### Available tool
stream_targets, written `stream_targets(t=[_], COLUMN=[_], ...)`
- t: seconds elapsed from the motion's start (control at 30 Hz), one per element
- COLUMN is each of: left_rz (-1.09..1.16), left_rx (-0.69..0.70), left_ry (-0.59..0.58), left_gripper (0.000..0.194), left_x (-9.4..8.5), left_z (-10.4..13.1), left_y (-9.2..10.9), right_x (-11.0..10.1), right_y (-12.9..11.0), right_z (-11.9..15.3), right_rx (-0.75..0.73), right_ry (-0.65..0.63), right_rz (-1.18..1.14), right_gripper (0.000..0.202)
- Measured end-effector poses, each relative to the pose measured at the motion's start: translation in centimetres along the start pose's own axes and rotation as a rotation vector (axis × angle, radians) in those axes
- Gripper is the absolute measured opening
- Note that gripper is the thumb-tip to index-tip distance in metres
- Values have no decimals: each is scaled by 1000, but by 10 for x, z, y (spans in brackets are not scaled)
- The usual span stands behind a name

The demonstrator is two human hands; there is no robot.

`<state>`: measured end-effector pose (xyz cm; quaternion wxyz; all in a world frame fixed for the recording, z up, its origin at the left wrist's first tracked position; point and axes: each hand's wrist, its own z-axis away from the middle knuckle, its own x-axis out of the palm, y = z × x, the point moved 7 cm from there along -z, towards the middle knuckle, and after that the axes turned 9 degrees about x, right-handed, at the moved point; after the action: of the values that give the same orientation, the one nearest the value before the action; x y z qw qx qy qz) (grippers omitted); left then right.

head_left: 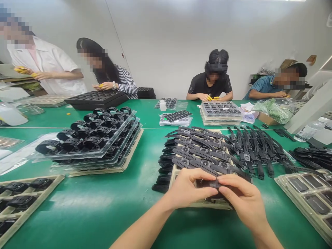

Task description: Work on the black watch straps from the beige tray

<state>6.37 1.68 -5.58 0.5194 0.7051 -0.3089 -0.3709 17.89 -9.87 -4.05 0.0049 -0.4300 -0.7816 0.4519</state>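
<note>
Between my two hands is a black smartwatch [214,184], partly hidden by the fingers. My left hand [185,189] pinches it from the left, thumb below and index finger above. From the other side my right hand [242,193] grips it the same way, and the fingertips of both hands nearly meet. Below them sits a beige tray [173,178] loaded with black smartwatches [204,163], their backs up and straps stretched out sideways. More watches with long straps [255,148] lie in a heap to the right of this tray.
Stacked clear trays of looped watches [93,138] stand at left, with a beige tray [38,204] nearer. At right are a tray of dark rectangular pieces [298,185] and a plastic bottle [310,129]. Several co-workers sit or stand across the green table [109,207].
</note>
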Motion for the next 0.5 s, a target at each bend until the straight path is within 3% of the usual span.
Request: stream_targets(t=[0.13, 0.4, 0.5], left_rz=[-62, -109, -114], left_rx=[64, 116, 96], left_ry=[0, 10, -18], left_gripper=[39, 36, 35], left_x=[2, 3, 5], left_z=[1, 0, 0], left_y=[2, 7, 7], right_x=[3, 7, 5], right_y=[6, 5, -1], right_z=[0, 1, 2], right_rx=[70, 43, -36], right_ry=[-32, -11, 37], right_rz=[-94, -34, 26], right_gripper=[10, 11, 11])
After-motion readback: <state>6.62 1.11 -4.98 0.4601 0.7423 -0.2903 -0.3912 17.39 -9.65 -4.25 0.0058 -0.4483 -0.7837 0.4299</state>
